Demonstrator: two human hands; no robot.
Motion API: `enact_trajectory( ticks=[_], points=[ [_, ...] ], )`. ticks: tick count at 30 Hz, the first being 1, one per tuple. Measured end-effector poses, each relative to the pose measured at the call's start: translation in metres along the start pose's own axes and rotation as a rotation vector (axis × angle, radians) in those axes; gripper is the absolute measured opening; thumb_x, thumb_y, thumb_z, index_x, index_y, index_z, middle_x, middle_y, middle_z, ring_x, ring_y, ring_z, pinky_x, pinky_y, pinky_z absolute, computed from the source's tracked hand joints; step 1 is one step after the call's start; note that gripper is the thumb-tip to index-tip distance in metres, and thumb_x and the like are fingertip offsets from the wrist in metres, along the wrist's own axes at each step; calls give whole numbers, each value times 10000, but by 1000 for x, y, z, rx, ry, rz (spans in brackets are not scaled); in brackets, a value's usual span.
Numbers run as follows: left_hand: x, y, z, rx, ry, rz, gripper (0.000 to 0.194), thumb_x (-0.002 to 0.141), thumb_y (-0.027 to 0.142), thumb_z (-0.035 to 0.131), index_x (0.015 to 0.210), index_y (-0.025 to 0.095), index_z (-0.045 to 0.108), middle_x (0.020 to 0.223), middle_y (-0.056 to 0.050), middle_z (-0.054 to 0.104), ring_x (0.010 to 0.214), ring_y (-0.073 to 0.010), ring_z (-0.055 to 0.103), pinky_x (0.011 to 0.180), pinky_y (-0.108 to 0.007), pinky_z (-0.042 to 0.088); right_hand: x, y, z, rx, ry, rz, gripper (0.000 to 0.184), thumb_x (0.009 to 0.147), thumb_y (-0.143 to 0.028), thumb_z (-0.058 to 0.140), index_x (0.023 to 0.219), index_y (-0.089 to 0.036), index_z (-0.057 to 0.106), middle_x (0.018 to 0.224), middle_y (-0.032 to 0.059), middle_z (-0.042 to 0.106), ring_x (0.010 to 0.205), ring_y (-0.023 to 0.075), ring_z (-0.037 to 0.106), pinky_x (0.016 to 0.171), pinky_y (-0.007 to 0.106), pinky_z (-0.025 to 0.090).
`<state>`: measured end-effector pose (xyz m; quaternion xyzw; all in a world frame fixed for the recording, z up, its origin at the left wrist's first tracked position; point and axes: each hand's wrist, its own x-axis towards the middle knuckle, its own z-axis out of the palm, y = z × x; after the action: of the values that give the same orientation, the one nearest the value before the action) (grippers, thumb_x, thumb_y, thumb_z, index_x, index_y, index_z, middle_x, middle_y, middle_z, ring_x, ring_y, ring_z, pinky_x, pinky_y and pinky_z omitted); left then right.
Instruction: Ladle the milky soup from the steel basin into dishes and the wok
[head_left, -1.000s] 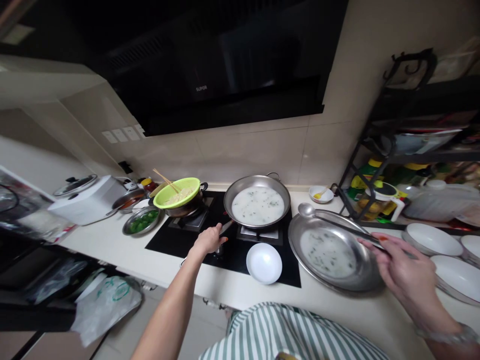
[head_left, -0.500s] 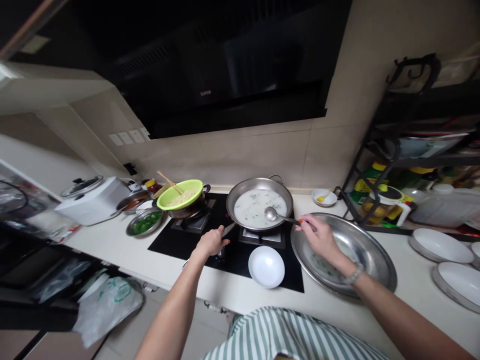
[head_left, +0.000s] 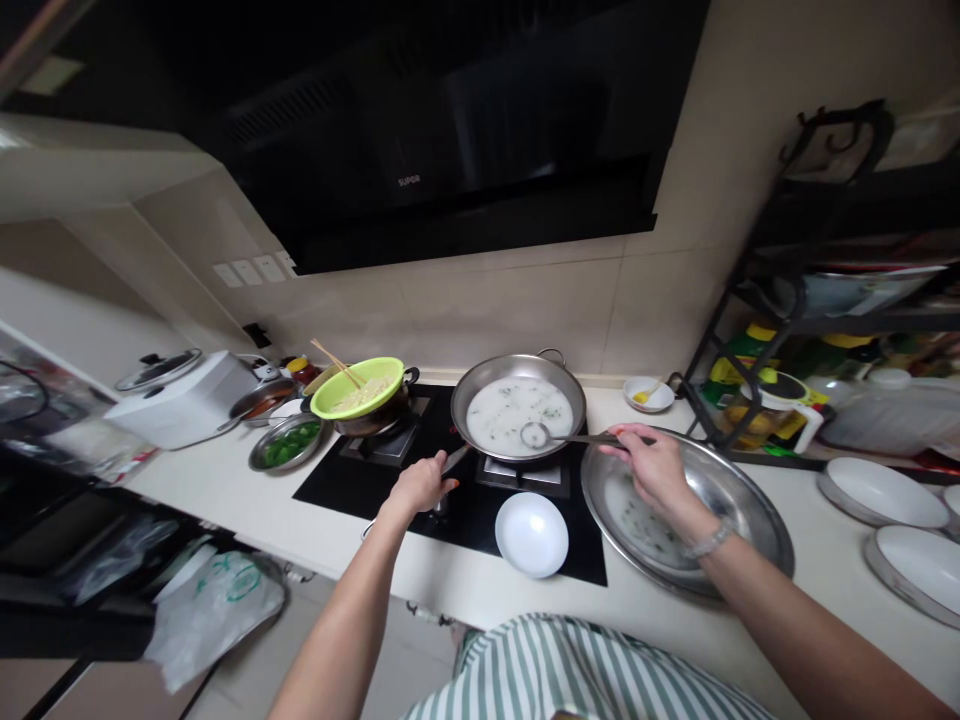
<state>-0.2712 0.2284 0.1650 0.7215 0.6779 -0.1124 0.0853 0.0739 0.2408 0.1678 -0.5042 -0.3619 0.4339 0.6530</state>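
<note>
On the right burner stands a wok (head_left: pixel 463 390) with milky white soup (head_left: pixel 517 405) flecked with green. My left hand (head_left: pixel 421 484) is closed around its handle (head_left: pixel 455 458). My right hand (head_left: pixel 651 462) grips a ladle (head_left: pixel 536 434) by its long handle, and the ladle's bowl lies at the soup's surface near the wok's front right. Beneath my right hand and forearm is a wide steel basin (head_left: pixel 750 500) with more of the same soup, partly hidden by the hand. A white bowl (head_left: pixel 532 535) sits on the stove's front edge, between my two arms.
A green colander (head_left: pixel 390 375) with pale food and chopsticks rests on a pot at left. Beside it is a steel dish of green leaves (head_left: pixel 291 443). A small saucer (head_left: pixel 649 394) with a yellow spoon is behind the basin. White bowls (head_left: pixel 885 490) and a black rack (head_left: pixel 750 300) stand right.
My right hand has moved left from over the basin, bringing the ladle to the wok, where its bowl has lowered into the soup. My left hand keeps its hold on the wok handle.
</note>
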Motion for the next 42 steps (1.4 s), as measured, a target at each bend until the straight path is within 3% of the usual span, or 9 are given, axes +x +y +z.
enact_trajectory(
  ticks=[13, 25, 30, 35, 39, 42],
  points=[
    [0, 0, 0, 0, -5, -16, 447, 849, 468, 475, 1216, 214, 447, 1029, -119, 661, 983, -287, 649, 714, -339, 491, -2, -5, -3, 97, 47, 28, 66, 579, -249, 716, 541, -213, 674, 726, 32, 623, 702, 169, 598, 637, 320, 609],
    [-1, 0, -1, -21, -19, -18, 448, 852, 464, 469, 1223, 215, 446, 1043, -122, 651, 1000, -291, 639, 735, -352, 491, -9, -16, -10, 181, 75, 72, 142, 548, -247, 775, 561, -180, 651, 721, 28, 644, 671, 157, 618, 676, 331, 599],
    [-1, 1, -2, 3, -23, -25, 459, 853, 473, 470, 1233, 219, 439, 1040, -125, 651, 1008, -289, 636, 738, -345, 488, -18, -31, -36, 213, 145, 69, 164, 504, -250, 792, 552, -182, 652, 755, 34, 659, 668, 162, 631, 671, 331, 602],
    [2, -2, 1, -13, -21, -14, 429, 858, 460, 466, 1207, 213, 434, 1044, -122, 652, 998, -281, 641, 729, -331, 483, -33, -36, -81, 159, 285, 10, 172, 505, -264, 783, 557, -188, 638, 742, 29, 651, 667, 175, 641, 673, 348, 604],
    [6, -8, 1, -68, -30, 66, 364, 877, 430, 442, 1156, 195, 450, 1017, -112, 658, 981, -263, 650, 738, -311, 479, -54, -23, -116, -28, 414, -24, 182, 577, -345, 721, 610, -199, 618, 784, 48, 663, 659, 194, 659, 684, 380, 594],
    [8, -12, -2, -153, -82, 130, 329, 897, 402, 411, 1141, 186, 456, 958, -100, 664, 880, -234, 678, 684, -284, 488, -75, -9, -135, -366, 402, -19, 226, 642, -403, 639, 753, -206, 653, 747, 64, 687, 683, 241, 684, 709, 412, 575]
  ],
)
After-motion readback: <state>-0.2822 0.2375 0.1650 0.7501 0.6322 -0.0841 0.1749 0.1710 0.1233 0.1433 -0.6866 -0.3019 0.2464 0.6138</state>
